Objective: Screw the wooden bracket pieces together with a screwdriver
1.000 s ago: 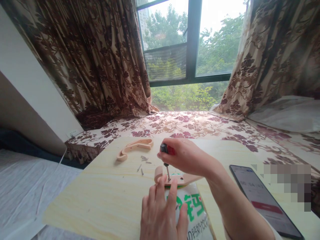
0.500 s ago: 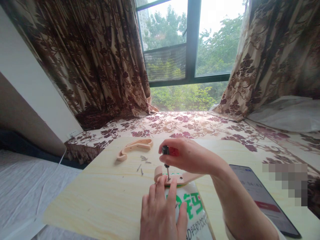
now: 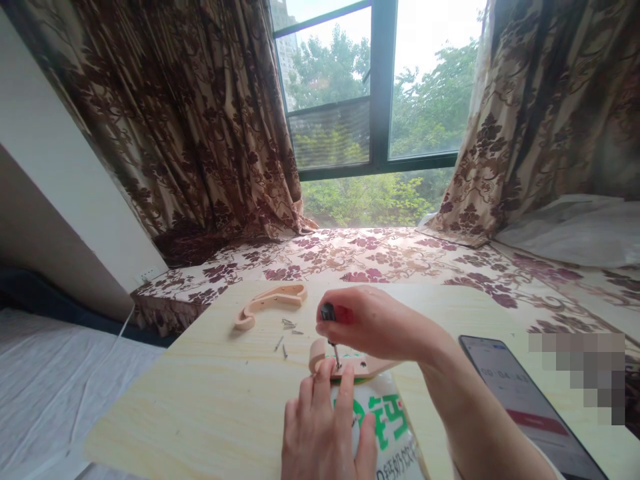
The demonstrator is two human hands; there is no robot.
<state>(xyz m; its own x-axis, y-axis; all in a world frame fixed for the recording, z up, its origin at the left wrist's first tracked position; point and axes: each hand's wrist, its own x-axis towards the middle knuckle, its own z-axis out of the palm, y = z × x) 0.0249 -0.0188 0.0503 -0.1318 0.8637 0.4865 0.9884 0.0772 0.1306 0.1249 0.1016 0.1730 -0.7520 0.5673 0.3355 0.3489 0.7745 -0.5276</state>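
Observation:
My right hand (image 3: 377, 323) is closed round a screwdriver (image 3: 329, 313) with a black and red handle. Its shaft points down at a screw in a curved wooden piece (image 3: 370, 365). My left hand (image 3: 327, 420) lies with fingers apart, its fingertips pressing on that piece on both sides of the screw. Under the piece and my left hand is a white packet (image 3: 395, 427) with green lettering. A second curved wooden piece (image 3: 275, 295) lies farther back to the left, and several loose screws (image 3: 285, 350) are scattered between the two pieces.
A phone (image 3: 530, 400) showing a timer lies on the right side of the pale wooden table (image 3: 200, 387). Behind the table is a ledge with a floral cover (image 3: 365, 257), below a window and patterned curtains. A bed with a light sheet (image 3: 60, 380) is at the left.
The whole view has shifted slightly, with the scene sitting a little lower. My right hand has turned slightly on the screwdriver; my left hand stays on the wooden piece.

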